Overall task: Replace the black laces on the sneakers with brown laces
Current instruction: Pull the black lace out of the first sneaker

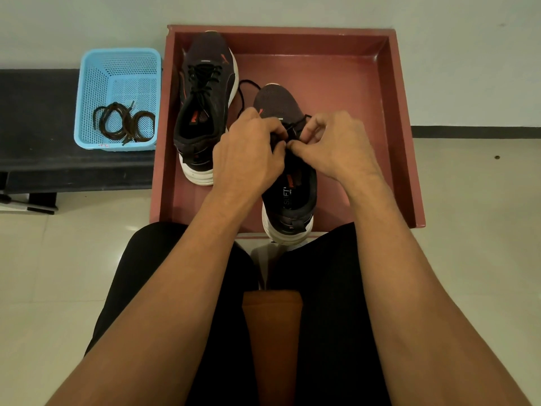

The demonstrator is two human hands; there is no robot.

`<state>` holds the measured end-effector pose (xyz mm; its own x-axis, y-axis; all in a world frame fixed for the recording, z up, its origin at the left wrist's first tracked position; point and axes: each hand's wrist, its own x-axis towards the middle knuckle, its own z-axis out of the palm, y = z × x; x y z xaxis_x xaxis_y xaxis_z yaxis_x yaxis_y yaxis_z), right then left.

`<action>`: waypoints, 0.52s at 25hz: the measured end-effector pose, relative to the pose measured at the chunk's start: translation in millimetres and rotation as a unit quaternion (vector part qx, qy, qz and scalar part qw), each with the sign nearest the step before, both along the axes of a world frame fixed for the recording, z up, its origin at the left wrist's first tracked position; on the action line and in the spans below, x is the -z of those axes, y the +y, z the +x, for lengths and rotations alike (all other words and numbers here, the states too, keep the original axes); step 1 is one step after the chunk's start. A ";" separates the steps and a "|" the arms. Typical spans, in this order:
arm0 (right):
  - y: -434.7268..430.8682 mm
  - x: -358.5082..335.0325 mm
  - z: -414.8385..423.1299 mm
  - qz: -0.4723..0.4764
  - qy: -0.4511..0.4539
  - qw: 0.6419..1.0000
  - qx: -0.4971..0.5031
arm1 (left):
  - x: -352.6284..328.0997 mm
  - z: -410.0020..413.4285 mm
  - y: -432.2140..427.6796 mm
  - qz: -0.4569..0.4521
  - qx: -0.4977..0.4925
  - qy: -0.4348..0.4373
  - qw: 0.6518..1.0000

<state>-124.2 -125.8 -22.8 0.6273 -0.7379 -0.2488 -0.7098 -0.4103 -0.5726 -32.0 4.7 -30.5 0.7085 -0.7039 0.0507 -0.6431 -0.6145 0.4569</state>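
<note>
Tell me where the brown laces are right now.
In the head view, the brown laces lie coiled in the blue basket on the dark bench, on the left, just beside the red tray.

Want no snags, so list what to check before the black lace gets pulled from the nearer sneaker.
1. Left hand and right hand pinch the nearer sneaker's black lace: ok.
2. Lace untied: cannot tell, hands hide it.
3. Replacement brown laces ready in blue basket: ok.
4. Farther sneaker unlaced: not ok, its own lace is in place.
</note>
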 end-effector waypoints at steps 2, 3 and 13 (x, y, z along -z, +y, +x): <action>0.0 1.8 0.0 0.017 0.014 1.000 -0.014 | 2.8 0.6 -1.1 0.001 -0.011 -0.002 1.000; 0.0 2.0 -0.2 0.021 0.012 1.000 -0.017 | 3.4 0.4 -2.0 -0.002 -0.012 0.000 1.000; -0.5 3.5 0.0 0.022 -0.006 1.000 -0.010 | 2.7 -2.2 -6.7 -0.001 -0.019 -0.021 1.000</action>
<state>-124.2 -126.3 -26.3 0.6452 -0.7134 -0.2735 -0.6943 -0.3981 -0.5995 -34.2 -2.0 -33.2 0.7322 -0.6761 0.0818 -0.6374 -0.6380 0.4321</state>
